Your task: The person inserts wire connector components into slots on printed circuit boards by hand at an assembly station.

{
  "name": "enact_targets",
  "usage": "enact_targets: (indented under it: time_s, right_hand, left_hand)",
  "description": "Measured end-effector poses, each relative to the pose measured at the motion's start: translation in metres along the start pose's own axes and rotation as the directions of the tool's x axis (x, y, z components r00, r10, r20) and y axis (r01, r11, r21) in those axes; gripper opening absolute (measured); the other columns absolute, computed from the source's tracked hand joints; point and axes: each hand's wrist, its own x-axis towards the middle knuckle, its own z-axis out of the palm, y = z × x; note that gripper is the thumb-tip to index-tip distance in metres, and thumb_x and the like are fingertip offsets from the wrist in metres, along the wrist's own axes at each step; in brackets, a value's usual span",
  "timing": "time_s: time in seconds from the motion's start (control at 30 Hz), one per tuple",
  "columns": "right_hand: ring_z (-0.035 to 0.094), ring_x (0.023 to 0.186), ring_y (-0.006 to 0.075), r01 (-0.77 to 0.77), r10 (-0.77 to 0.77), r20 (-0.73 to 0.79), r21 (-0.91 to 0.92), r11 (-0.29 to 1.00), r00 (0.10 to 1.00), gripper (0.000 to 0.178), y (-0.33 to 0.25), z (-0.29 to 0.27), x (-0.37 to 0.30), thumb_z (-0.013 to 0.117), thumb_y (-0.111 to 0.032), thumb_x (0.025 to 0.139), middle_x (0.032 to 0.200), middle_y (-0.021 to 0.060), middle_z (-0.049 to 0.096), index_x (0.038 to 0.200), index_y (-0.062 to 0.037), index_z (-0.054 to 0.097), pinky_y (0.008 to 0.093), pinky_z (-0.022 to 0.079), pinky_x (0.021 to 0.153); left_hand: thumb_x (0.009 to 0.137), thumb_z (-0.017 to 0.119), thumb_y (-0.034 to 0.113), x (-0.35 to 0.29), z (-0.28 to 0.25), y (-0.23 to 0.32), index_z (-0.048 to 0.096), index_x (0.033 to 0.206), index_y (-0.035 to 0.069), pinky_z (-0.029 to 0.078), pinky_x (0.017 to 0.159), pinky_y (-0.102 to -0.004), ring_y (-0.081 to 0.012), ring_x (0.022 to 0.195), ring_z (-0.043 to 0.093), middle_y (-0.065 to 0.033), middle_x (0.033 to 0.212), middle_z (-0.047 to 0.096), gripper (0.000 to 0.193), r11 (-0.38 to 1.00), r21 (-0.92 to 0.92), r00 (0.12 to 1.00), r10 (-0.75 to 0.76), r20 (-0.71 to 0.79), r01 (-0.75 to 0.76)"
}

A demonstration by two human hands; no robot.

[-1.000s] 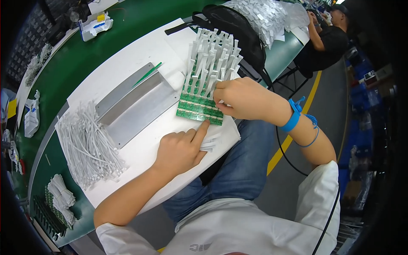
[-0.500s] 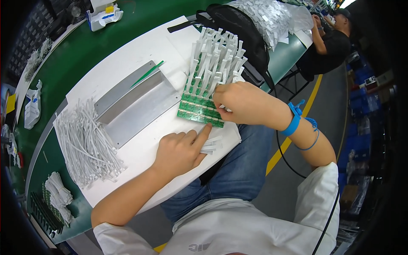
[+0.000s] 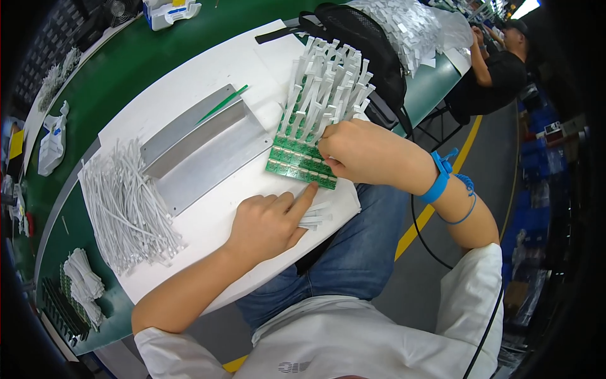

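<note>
A green circuit board panel (image 3: 302, 165) lies on the white work surface, with many flat white cables (image 3: 328, 88) standing up from its far rows. The nearer rows carry small pale connectors without cables. My right hand (image 3: 356, 148), with a blue wrist strap (image 3: 440, 179), is closed in a pinch over the panel's right side; what its fingertips hold is hidden. My left hand (image 3: 268, 221) rests on the surface, its index finger stretched out to the panel's near edge and the other fingers loosely bent. Several loose white cables (image 3: 315, 216) stick out beside its thumb.
Left of the panel sits a grey metal channel (image 3: 208, 155) with a green stick (image 3: 222, 104) on it. A heap of white cables (image 3: 129, 208) lies farther left. Behind the panel are a black mesh bag (image 3: 366, 38) and bagged white parts (image 3: 404, 28). A co-worker (image 3: 499, 69) sits far right.
The whole view has shifted slightly, moving the table things a little. Both hands keep nearly the same place on the panel, with the right fingers still pinched.
</note>
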Motion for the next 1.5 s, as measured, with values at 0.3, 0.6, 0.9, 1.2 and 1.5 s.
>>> enact_targets:
  time_s: [0.3,0.6,0.9,1.2,1.5]
  right_hand:
    - [0.066,0.069,0.0379,-0.044,0.044,-0.085,0.006,0.999,0.995,0.006,-0.014,0.001,0.014,0.066,-0.002,0.072,0.071,0.021,0.064,0.07,0.0034,0.065,0.043,0.054,0.065]
    - [0.069,0.073,0.0346,-0.05,0.043,0.061,0.126,0.991,0.997,0.006,-0.022,-0.006,0.017,0.069,-0.004,0.072,0.074,0.0184,0.068,0.071,0.0016,0.068,0.0399,0.055,0.068]
    - [0.07,0.072,0.0339,-0.062,0.059,0.056,0.049,0.997,0.997,0.008,-0.013,-0.006,0.016,0.073,-0.007,0.07,0.074,0.0158,0.07,0.075,-0.0016,0.073,0.0398,0.057,0.068]
    - [0.071,0.076,0.0325,-0.067,0.054,0.133,0.092,0.993,0.99,0.01,-0.005,-0.005,0.022,0.071,-0.006,0.073,0.079,0.0168,0.072,0.078,0.0019,0.074,0.0372,0.057,0.073]
    - [0.071,0.079,0.0328,-0.062,0.056,0.17,0.026,0.998,0.984,0.01,-0.008,-0.007,0.02,0.07,-0.007,0.074,0.082,0.0171,0.072,0.08,0.0,0.075,0.0379,0.056,0.074]
  left_hand:
    - [0.068,0.077,0.029,-0.004,-0.007,-0.011,0.061,0.135,0.01,0.048,0.052,-0.0319,-0.0173,0.053,0.059,-0.001,0.07,0.056,0.072,1.0,-0.002,1.0,-0.001,0.018,0.001]
    - [0.069,0.077,0.029,-0.025,-0.014,-0.007,0.06,0.137,0.01,0.048,0.053,-0.032,-0.0182,0.054,0.06,-0.0012,0.07,0.057,0.073,1.0,0.003,1.0,-0.001,0.01,0.001]
    - [0.068,0.075,0.028,-0.02,-0.001,-0.004,0.057,0.14,0.011,0.047,0.052,-0.0361,-0.0205,0.054,0.058,-0.0018,0.067,0.054,0.076,1.0,-0.028,1.0,-0.014,0.015,0.015]
    - [0.069,0.077,0.029,-0.016,0.008,-0.006,0.059,0.137,0.01,0.047,0.052,-0.0318,-0.0174,0.053,0.059,-0.0003,0.068,0.058,0.073,1.0,0.01,0.999,-0.017,0.039,0.016]
    - [0.069,0.076,0.028,-0.014,0.01,-0.005,0.059,0.137,0.009,0.046,0.052,-0.032,-0.0176,0.052,0.058,-0.0002,0.066,0.057,0.073,1.0,0.007,0.999,-0.001,0.034,0.001]
